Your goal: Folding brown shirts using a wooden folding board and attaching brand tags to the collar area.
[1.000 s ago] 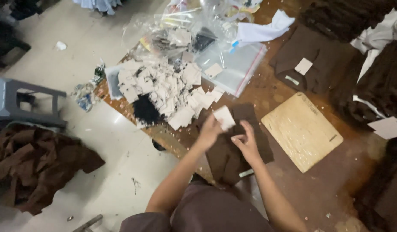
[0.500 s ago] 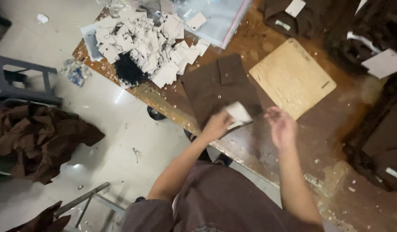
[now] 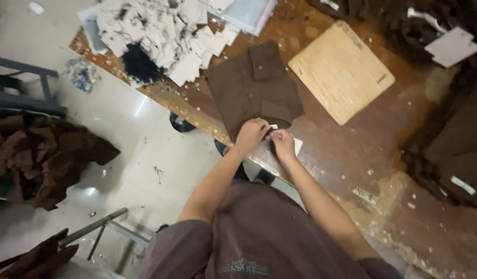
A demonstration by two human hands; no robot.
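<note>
— Where are your hands right now?

— Both are at the near edge of the folded brown shirt (image 3: 254, 90) lying on the worn wooden table (image 3: 352, 150). My left hand (image 3: 251, 133) is curled, its fingers drawn together at the shirt's hem. My right hand (image 3: 283, 143) is bunched close beside it, fingertips nearly touching the left, and between them I pinch a small white tag (image 3: 273, 126).

— Is the tag attached?

— I cannot tell; it is tiny and half hidden by my fingers. A bit of white card (image 3: 298, 145) shows just under my right hand.

— How far along does the work look?

— As I judge it, this shirt is already folded flat, pocket up, and only the tagging at its edge is in hand. A heap of white paper tags (image 3: 161, 31) lies on the far left corner, a pale wooden folding board (image 3: 342, 70) sits just right of the shirt, and dark garments (image 3: 445, 150) are piled on the right.
</note>
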